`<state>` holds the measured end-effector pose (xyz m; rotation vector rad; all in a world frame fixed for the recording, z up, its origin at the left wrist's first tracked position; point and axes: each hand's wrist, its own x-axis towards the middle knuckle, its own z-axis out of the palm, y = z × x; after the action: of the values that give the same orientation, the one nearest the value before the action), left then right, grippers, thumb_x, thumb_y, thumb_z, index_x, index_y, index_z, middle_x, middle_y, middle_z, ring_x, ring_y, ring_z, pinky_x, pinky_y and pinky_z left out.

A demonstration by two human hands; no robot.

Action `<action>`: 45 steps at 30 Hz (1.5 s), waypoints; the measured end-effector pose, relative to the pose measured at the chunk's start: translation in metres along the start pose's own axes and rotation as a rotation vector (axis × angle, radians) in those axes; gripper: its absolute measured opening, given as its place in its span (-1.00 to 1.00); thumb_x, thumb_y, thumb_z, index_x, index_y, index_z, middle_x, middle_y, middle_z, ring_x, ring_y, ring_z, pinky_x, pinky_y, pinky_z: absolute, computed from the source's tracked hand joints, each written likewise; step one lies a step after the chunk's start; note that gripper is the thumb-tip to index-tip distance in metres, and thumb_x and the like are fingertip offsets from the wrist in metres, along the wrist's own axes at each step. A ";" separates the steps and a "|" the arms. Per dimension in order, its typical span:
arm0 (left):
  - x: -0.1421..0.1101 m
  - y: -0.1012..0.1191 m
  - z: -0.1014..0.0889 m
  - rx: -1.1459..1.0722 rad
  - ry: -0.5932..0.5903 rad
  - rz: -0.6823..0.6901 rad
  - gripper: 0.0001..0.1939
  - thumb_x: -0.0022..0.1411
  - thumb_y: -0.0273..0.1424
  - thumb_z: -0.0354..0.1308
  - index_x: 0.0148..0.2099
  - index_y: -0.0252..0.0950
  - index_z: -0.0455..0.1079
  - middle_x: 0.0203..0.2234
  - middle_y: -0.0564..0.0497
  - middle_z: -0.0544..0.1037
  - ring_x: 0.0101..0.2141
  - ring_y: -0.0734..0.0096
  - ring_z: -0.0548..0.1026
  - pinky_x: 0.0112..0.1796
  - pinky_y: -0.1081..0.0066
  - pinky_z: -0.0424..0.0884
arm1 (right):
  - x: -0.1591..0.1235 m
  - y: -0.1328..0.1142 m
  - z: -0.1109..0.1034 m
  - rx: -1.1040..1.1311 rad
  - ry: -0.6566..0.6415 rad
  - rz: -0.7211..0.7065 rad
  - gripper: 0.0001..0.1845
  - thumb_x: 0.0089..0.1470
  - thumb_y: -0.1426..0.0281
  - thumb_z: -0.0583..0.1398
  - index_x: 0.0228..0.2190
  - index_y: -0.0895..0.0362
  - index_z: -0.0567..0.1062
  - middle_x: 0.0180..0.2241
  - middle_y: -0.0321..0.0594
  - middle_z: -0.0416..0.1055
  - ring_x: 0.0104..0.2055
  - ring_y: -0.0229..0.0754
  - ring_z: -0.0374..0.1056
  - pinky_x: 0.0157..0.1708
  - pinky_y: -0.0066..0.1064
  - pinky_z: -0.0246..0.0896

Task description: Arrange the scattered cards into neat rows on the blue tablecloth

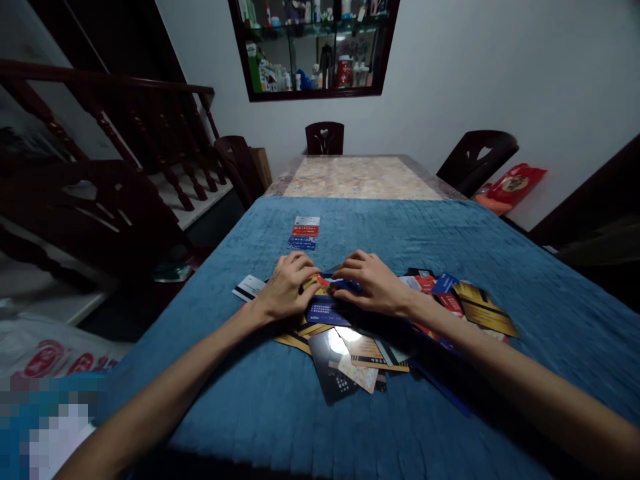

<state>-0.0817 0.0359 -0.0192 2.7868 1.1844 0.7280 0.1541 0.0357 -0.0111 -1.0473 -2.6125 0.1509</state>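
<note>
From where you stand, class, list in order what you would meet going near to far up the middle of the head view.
Black card, left hand, short column of laid-out cards, uncovered pale tabletop, far chair, wall cabinet.

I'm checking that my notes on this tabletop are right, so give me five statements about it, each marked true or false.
1. The left hand and right hand are both at the heap of cards. True.
2. The cloth beneath the cards is red. False: the cloth is blue.
3. A short column of cards lies beyond the hands. True.
4. The large gold card is by the left hand. False: the gold card lies off to the right, beyond the right hand.
5. A dark chair stands at the table's far end. True.
</note>
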 end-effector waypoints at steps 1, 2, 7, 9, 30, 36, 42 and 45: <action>-0.003 0.003 0.000 -0.012 -0.004 0.017 -0.77 0.30 -0.31 0.12 -0.06 -0.20 0.52 -0.11 -0.10 0.55 0.02 0.14 0.38 0.03 0.10 0.30 | -0.003 -0.003 -0.001 -0.003 -0.016 -0.006 -0.63 0.20 0.10 0.19 -0.08 0.01 0.59 -0.14 -0.08 0.53 -0.02 0.04 0.26 -0.15 -0.18 0.06; -0.006 0.005 -0.001 -0.022 -0.008 0.035 -0.75 0.27 -0.29 0.15 -0.05 -0.20 0.51 -0.10 -0.10 0.55 0.02 0.12 0.38 0.04 0.09 0.30 | -0.005 -0.006 -0.002 -0.006 -0.032 -0.012 -0.62 0.19 0.08 0.19 -0.09 0.01 0.59 -0.15 -0.07 0.53 -0.03 0.04 0.26 -0.14 -0.17 0.07; -0.018 0.008 -0.003 -0.011 -0.022 0.137 -0.61 0.16 -0.23 0.22 0.03 -0.22 0.47 -0.09 -0.14 0.52 0.03 0.03 0.35 0.06 0.00 0.28 | -0.012 -0.018 -0.003 -0.037 -0.110 -0.038 -0.49 0.16 -0.02 0.20 -0.03 0.06 0.56 -0.10 -0.01 0.51 0.00 0.07 0.25 -0.09 -0.12 0.08; -0.020 0.007 -0.004 0.012 -0.014 0.182 -0.58 0.15 -0.20 0.23 0.02 -0.27 0.46 -0.11 -0.17 0.51 0.01 -0.01 0.36 0.04 -0.03 0.28 | -0.013 -0.021 -0.003 -0.074 -0.140 -0.048 -0.43 0.14 -0.02 0.22 0.01 0.11 0.53 -0.07 0.02 0.49 0.01 0.10 0.25 -0.08 -0.10 0.08; -0.027 0.017 -0.003 -0.038 -0.113 0.290 -0.60 0.21 -0.26 0.18 0.05 -0.32 0.42 -0.13 -0.18 0.51 -0.01 0.02 0.39 0.01 0.05 0.30 | -0.014 -0.033 -0.009 -0.114 -0.215 -0.087 -0.57 0.02 0.23 0.29 -0.07 0.16 0.57 -0.11 0.03 0.48 -0.06 0.06 0.28 -0.12 -0.15 0.07; -0.024 0.011 -0.004 -0.192 -0.037 0.299 -0.83 0.27 -0.34 0.14 -0.22 -0.31 0.51 -0.31 -0.09 0.55 -0.19 0.22 0.45 -0.11 0.19 0.35 | -0.015 -0.025 -0.013 0.040 -0.176 -0.102 -0.72 0.15 0.28 0.22 -0.16 0.14 0.60 -0.22 -0.06 0.55 -0.09 -0.01 0.34 -0.07 -0.14 0.08; -0.021 0.005 -0.001 -0.257 0.046 0.241 -0.75 0.38 -0.43 0.03 -0.30 -0.32 0.49 -0.39 -0.06 0.55 -0.30 0.33 0.46 -0.17 0.25 0.39 | -0.013 -0.015 -0.013 0.130 -0.119 -0.086 -0.73 0.28 0.33 0.11 -0.27 0.16 0.59 -0.32 -0.10 0.55 -0.20 -0.09 0.36 -0.12 -0.22 0.12; -0.020 0.003 0.002 -0.272 0.083 0.207 -0.79 0.37 -0.47 0.02 -0.24 -0.33 0.49 -0.37 -0.07 0.57 -0.29 0.32 0.48 -0.21 0.28 0.42 | -0.011 -0.009 -0.009 0.126 -0.103 -0.066 -0.78 0.24 0.43 0.12 -0.36 0.16 0.57 -0.39 -0.14 0.52 -0.27 -0.12 0.34 -0.20 -0.29 0.12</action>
<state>-0.0910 0.0205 -0.0286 2.6939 0.7450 0.9482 0.1587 0.0209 -0.0033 -0.9320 -2.6854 0.3585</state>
